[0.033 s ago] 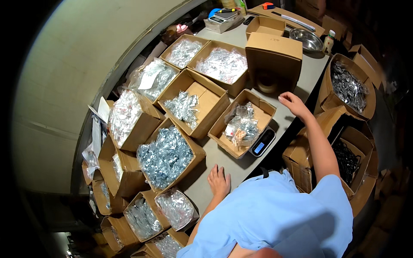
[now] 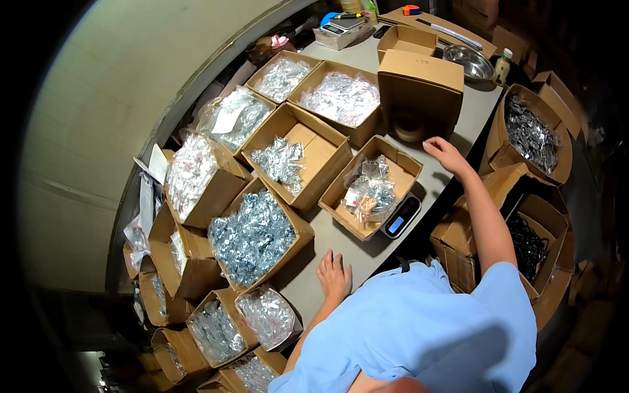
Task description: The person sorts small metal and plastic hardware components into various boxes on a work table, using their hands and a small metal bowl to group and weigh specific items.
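Packets of clear plastic with small silvery and tan contents (image 2: 375, 198) lie, in the head view, inside a small open brown cardboard box (image 2: 401, 178), which sits on a black-edged digital scale with a lit blue display (image 2: 409, 208). The left hand (image 2: 335, 277) is empty, fingers spread on the pale grey worktop (image 2: 303, 285), near the scale. The right hand (image 2: 447, 157), loosely curled, appears to hold nothing; it is just beside the box's far right corner, and whether it touches the worktop is unclear.

The box reaches past the scale, so a knock from the right forearm could probably tip or shift it; resting against a neighbour could falsify the weight. The scale also stands close to the worktop's edge, where a careless sleeve might catch it.

A tall upright brown carton (image 2: 420, 101) blocks the far side, and a larger, partly filled cardboard box (image 2: 322, 171) crowds the left. Beyond are a shiny round metal bowl (image 2: 468, 63) and a small white-capped bottle (image 2: 502, 67).
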